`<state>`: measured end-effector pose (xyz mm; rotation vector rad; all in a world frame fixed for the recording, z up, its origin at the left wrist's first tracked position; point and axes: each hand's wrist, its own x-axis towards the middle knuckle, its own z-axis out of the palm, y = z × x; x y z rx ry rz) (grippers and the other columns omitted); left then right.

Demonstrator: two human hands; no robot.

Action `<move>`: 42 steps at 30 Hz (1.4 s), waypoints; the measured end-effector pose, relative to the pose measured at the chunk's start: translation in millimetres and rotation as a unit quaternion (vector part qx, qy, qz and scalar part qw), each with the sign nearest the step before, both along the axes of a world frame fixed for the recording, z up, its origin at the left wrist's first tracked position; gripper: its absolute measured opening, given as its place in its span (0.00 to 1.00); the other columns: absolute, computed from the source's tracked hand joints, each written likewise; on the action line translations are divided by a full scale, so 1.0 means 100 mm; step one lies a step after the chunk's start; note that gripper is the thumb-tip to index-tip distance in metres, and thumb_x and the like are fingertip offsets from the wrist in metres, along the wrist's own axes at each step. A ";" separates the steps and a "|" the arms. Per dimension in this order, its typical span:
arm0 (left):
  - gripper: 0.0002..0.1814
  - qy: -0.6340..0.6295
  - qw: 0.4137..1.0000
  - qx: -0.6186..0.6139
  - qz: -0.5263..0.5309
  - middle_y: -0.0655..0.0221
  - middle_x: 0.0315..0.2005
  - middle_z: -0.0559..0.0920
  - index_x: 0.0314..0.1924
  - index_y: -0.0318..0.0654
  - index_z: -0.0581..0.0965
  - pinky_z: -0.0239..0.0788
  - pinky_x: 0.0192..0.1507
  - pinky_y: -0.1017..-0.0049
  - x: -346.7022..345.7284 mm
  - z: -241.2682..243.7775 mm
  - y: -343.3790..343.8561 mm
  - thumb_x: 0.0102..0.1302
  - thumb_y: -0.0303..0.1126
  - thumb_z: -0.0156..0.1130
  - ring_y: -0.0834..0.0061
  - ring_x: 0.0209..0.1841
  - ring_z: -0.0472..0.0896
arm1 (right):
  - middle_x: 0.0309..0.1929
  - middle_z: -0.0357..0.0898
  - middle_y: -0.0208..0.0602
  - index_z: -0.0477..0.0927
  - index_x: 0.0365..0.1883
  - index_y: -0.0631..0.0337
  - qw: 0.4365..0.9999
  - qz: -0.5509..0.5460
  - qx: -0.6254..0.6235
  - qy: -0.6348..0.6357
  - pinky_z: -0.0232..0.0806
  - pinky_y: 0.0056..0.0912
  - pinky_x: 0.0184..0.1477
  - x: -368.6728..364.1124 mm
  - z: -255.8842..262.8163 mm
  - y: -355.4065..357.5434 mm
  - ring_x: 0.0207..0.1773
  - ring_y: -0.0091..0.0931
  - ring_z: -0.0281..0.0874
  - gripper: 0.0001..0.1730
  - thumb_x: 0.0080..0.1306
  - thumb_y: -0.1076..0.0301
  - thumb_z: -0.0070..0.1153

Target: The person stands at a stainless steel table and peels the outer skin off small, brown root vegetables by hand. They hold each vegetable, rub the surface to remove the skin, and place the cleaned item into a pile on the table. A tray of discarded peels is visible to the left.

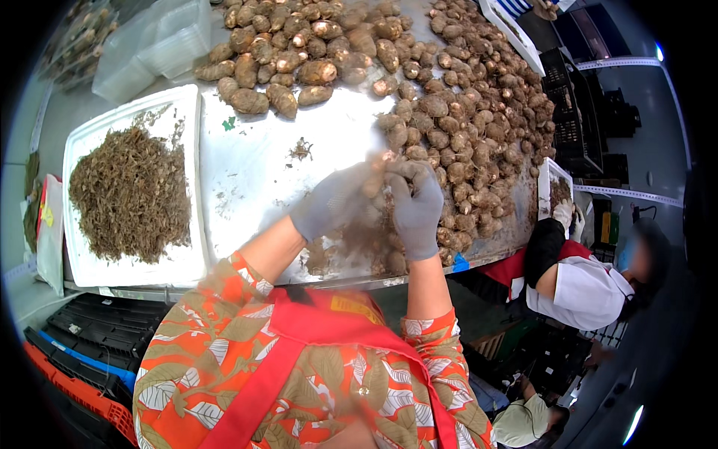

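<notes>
My left hand (335,197), in a grey knit glove, is blurred and holds a small brown taro corm (372,183) above the near part of the metal table. My right hand (418,210), gloved alike, meets it from the right, its thumb and fingers pinched at the corm's upper end, where pinkish flesh shows. Brown fibres and some corms lie blurred below and between the hands. Right of my right hand spreads a large heap of hairy taro corms (465,129). Another group of corms (280,62), several with pale cut ends, lies at the far side.
A white foam tray (196,224) full of brown husk stands at left, with clear plastic containers (162,45) behind it. Black crates (106,325) and a red crate (84,387) are below left. A co-worker (583,286) works at right by a foam box (547,191); another person (524,421) is lower right.
</notes>
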<state>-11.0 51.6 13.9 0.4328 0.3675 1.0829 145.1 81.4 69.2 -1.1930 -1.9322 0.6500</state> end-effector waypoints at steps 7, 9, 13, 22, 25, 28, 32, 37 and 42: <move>0.27 0.030 0.995 -0.097 0.024 0.67 0.30 0.79 0.50 0.40 0.75 0.69 0.30 0.76 0.03 -0.06 0.00 0.81 0.56 0.38 0.75 0.26 0.76 | 0.38 0.84 0.33 0.85 0.41 0.60 0.978 -0.007 -0.208 0.019 0.71 0.28 0.44 0.24 0.12 0.04 0.39 0.24 0.79 0.07 0.63 0.75 0.62; 0.27 0.029 0.995 -0.098 0.019 0.67 0.30 0.79 0.50 0.41 0.75 0.68 0.30 0.76 0.04 0.00 0.03 0.81 0.56 0.38 0.75 0.26 0.76 | 0.39 0.84 0.32 0.86 0.44 0.60 0.972 -0.043 -0.216 0.081 0.71 0.26 0.46 0.18 0.16 0.05 0.41 0.21 0.79 0.11 0.63 0.76 0.63; 0.25 0.063 0.994 -0.092 0.018 0.67 0.30 0.78 0.47 0.42 0.75 0.67 0.28 0.75 0.08 0.04 0.02 0.81 0.55 0.38 0.75 0.25 0.74 | 0.38 0.85 0.37 0.86 0.41 0.58 1.000 0.018 0.000 -0.025 0.73 0.31 0.44 0.12 -0.01 0.15 0.40 0.31 0.81 0.10 0.60 0.76 0.65; 0.20 0.070 0.973 -0.152 0.159 0.71 0.26 0.78 0.33 0.50 0.70 0.65 0.25 0.78 -0.22 -0.27 0.26 0.81 0.51 0.43 0.79 0.23 0.72 | 0.43 0.85 0.40 0.85 0.42 0.57 0.950 0.073 -0.247 -0.174 0.71 0.40 0.50 0.51 -0.21 -0.01 0.46 0.40 0.82 0.10 0.68 0.63 0.58; 0.20 0.216 0.954 0.033 0.204 0.71 0.29 0.79 0.46 0.45 0.73 0.70 0.30 0.80 -0.67 -0.15 0.60 0.81 0.51 0.39 0.81 0.29 0.77 | 0.46 0.84 0.42 0.84 0.47 0.57 0.948 0.024 -0.266 -0.171 0.72 0.41 0.51 0.77 -0.28 0.04 0.47 0.39 0.82 0.14 0.66 0.61 0.59; 0.33 0.331 0.901 0.099 0.264 0.59 0.54 0.79 0.73 0.37 0.62 0.76 0.49 0.72 -1.13 0.07 1.14 0.78 0.51 0.49 0.72 0.48 0.82 | 0.49 0.83 0.48 0.83 0.52 0.59 0.947 -0.078 -0.248 -0.190 0.72 0.41 0.52 0.99 -0.51 0.21 0.49 0.41 0.81 0.20 0.64 0.59 0.60; 0.37 0.518 0.772 0.080 0.360 0.55 0.64 0.74 0.74 0.36 0.62 0.71 0.62 0.68 -1.24 0.16 1.29 0.73 0.49 0.57 0.66 0.61 0.78 | 0.50 0.81 0.54 0.78 0.58 0.63 0.943 -0.144 -0.170 -0.245 0.71 0.44 0.54 1.02 -0.76 0.48 0.52 0.44 0.81 0.30 0.60 0.56 0.62; 0.27 0.503 0.842 0.043 0.189 0.62 0.51 0.84 0.63 0.33 0.76 0.74 0.56 0.73 -0.80 0.01 0.79 0.72 0.45 0.59 0.70 0.52 0.82 | 0.50 0.82 0.55 0.77 0.57 0.66 0.913 -0.157 -0.205 -0.315 0.70 0.45 0.55 0.96 -0.95 0.56 0.52 0.46 0.81 0.31 0.60 0.54 0.63; 0.21 0.483 0.866 0.070 0.111 0.64 0.45 0.86 0.61 0.32 0.77 0.75 0.52 0.77 -0.34 -0.33 0.34 0.72 0.34 0.60 0.78 0.47 0.82 | 0.49 0.83 0.53 0.77 0.57 0.70 0.946 -0.053 -0.314 -0.058 0.71 0.37 0.52 0.92 -0.40 0.37 0.51 0.36 0.82 0.30 0.63 0.57 0.65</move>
